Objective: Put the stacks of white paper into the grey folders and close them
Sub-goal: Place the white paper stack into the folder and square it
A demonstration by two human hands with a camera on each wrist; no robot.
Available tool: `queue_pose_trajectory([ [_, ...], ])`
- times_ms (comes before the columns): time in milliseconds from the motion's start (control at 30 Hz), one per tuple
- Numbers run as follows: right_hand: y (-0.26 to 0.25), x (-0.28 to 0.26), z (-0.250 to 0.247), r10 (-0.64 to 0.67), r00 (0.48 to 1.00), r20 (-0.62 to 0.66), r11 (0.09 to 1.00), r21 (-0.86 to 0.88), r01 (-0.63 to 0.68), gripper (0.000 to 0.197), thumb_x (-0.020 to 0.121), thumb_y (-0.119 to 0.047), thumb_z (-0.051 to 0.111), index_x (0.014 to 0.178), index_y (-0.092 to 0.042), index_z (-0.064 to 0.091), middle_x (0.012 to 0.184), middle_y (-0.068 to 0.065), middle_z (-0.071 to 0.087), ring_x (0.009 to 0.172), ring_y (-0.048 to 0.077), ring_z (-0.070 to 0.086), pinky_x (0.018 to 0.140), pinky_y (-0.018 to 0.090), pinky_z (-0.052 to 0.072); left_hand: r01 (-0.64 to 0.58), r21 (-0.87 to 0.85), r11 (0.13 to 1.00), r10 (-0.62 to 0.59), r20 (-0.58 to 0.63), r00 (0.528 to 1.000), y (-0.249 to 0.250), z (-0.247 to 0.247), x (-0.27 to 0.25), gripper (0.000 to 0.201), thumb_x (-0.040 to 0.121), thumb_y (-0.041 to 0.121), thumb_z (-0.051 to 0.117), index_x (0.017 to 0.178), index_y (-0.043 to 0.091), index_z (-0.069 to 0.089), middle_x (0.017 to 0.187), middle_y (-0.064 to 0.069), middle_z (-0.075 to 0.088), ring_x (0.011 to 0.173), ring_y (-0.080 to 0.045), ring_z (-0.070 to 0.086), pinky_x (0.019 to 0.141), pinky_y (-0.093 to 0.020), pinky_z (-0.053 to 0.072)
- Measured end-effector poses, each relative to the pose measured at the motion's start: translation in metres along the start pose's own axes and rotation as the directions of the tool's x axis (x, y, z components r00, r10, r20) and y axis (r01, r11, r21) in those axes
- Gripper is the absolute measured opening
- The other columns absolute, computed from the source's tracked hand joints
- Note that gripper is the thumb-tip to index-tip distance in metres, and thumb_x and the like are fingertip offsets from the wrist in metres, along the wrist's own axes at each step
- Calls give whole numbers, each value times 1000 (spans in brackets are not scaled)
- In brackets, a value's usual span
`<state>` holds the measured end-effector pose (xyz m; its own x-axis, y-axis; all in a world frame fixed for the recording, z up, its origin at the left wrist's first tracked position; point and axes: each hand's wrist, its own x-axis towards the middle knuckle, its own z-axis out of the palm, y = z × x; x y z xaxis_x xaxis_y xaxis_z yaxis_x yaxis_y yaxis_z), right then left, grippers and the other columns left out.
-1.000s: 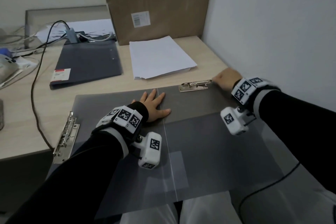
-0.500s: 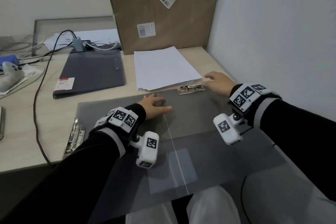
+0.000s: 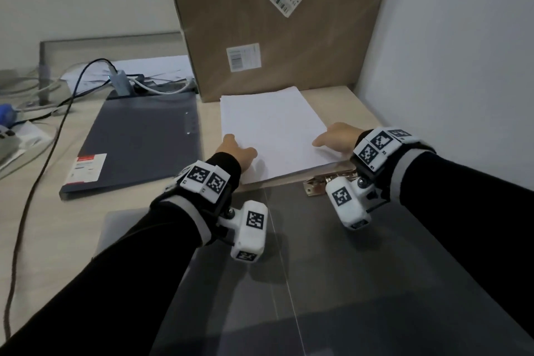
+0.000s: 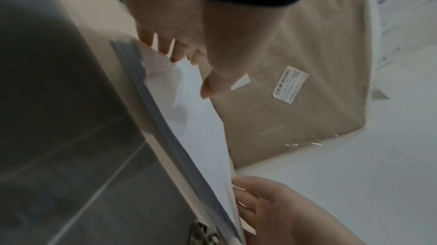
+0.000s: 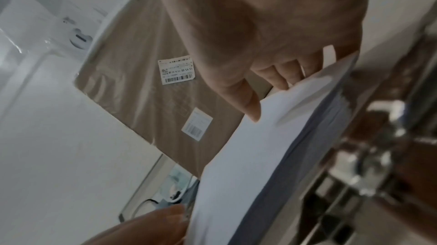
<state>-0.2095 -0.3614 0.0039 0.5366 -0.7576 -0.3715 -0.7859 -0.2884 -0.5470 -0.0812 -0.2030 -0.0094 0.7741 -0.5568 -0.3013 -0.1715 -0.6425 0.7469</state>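
Note:
A stack of white paper [image 3: 271, 127] lies on the desk in front of a cardboard box. My left hand [image 3: 237, 151] grips its near left side, thumb on top and fingers underneath [image 4: 175, 52]. My right hand [image 3: 332, 140] pinches the right edge the same way, thumb [image 5: 250, 107] on the top sheet. In the left wrist view the paper stack [image 4: 198, 122] looks slightly raised at its near edge. An open grey folder [image 3: 361, 254] lies flat just in front of the stack, its metal clip [image 3: 320, 182] at the far edge. A closed dark grey folder [image 3: 138, 144] lies to the left.
A tall cardboard box [image 3: 274, 23] leans against the back wall, and a white wall [image 3: 462, 66] closes off the right side. Cables [image 3: 37, 159], an adapter and loose papers crowd the back left of the desk. The open folder overhangs the desk's front edge above my lap.
Both hands left the open folder and reached forward to the paper stack, where they now grip its left and right sides. The head view has moved closer to it.

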Motion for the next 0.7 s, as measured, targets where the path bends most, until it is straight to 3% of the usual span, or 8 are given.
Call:
queue_pose_trajectory([
  [100, 2, 9, 9, -12, 1000, 29, 999, 42, 10, 54, 90, -25, 57, 135, 1, 44, 121, 11, 52, 110, 26, 50, 87, 30, 39, 18, 28, 999, -18, -14, 1000, 4, 3, 9, 72, 88, 29, 57, 147, 9, 20, 148, -11, 38, 132, -31, 42, 99, -32, 37],
  [167, 4, 8, 15, -18, 999, 45, 999, 50, 16, 56, 90, -25, 57, 136, 1, 40, 129, 12, 50, 117, 28, 50, 97, 33, 41, 23, 22, 1000, -22, -45, 999, 7, 1, 11, 75, 86, 32, 59, 146, 9, 22, 149, -11, 37, 132, -30, 41, 93, -31, 37],
  [267, 7, 4, 22, -36, 996, 80, 999, 17, 35, 53, 88, -27, 55, 131, 1, 44, 127, 11, 55, 110, 25, 54, 99, 33, 44, 6, -41, 999, -9, -81, 997, 14, -1, 12, 74, 84, 33, 60, 146, 11, 26, 146, -10, 40, 129, -30, 45, 83, -29, 35],
  [333, 7, 3, 22, -35, 994, 104, 998, -45, 40, 60, 89, -35, 54, 136, 0, 40, 136, 14, 49, 121, 28, 51, 105, 36, 41, -17, -64, 998, 12, -80, 997, 20, 0, 13, 73, 84, 32, 60, 146, 12, 26, 144, -9, 43, 126, -29, 48, 82, -28, 36],
  [400, 5, 0, 21, -15, 995, 103, 989, -142, 30, 66, 91, -41, 50, 142, -1, 33, 145, 14, 40, 131, 30, 43, 107, 32, 37, -24, -68, 997, 21, -54, 998, 26, 1, 15, 74, 84, 32, 60, 146, 11, 24, 142, -9, 44, 124, -29, 50, 85, -29, 39],
  [467, 5, 0, 23, -17, 998, 62, 978, -207, 29, 67, 92, -41, 46, 143, -1, 30, 148, 15, 34, 134, 30, 39, 105, 31, 34, -18, -130, 991, 9, -66, 998, 27, -1, 22, 77, 82, 30, 62, 145, 9, 23, 140, -12, 45, 122, -32, 52, 95, -35, 46],
  [567, 6, 3, 34, -22, 999, 36, 957, -290, 31, 78, 91, -45, 47, 147, 0, 16, 154, 16, 21, 141, 31, 27, 113, 36, 28, 55, -201, 978, -71, -72, 995, 26, -8, 26, 67, 84, 24, 62, 140, 0, 34, 139, -18, 48, 121, -37, 53, 102, -44, 45],
  [700, 7, 10, 41, -14, 1000, 9, 921, -388, 17, 82, 94, -48, 39, 149, 2, 5, 157, 19, 8, 146, 33, 14, 118, 44, 19, 115, 53, 992, -112, -57, 992, 19, -6, 27, 45, 96, 13, 47, 137, -5, 41, 143, -21, 44, 133, -33, 43, 106, -35, 36],
])
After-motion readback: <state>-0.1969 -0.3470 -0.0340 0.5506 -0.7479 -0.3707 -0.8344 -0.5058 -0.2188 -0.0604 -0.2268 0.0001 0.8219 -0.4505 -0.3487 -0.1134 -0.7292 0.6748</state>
